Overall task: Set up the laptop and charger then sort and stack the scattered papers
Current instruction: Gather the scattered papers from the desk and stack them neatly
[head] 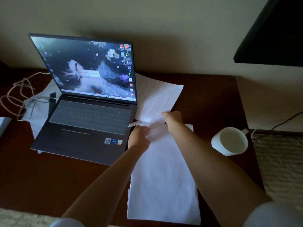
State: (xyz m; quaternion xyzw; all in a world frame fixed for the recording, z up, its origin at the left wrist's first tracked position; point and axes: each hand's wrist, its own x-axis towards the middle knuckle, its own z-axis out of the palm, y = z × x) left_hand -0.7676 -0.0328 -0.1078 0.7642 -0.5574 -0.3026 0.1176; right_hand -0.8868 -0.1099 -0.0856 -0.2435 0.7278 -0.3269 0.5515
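Observation:
An open laptop (85, 102) with a lit screen stands on the dark wooden desk (49, 177). Its charger cable (18, 95) lies tangled at the left. A stack of white papers (164, 177) lies to the right of the laptop. A printed sheet (157, 97) lies behind it, partly under the laptop's right side. My left hand (139, 136) pinches the near edge of that sheet where it meets the stack. My right hand (172, 119) grips the same sheet's near corner. More paper (37, 122) shows under the laptop's left side.
A white mug (231, 141) stands on the desk just right of the papers. A dark monitor or shelf (275, 33) hangs at the upper right. A dark cable (285, 120) runs down the wall at the right. Pale carpet (278, 161) lies beyond the desk's right edge.

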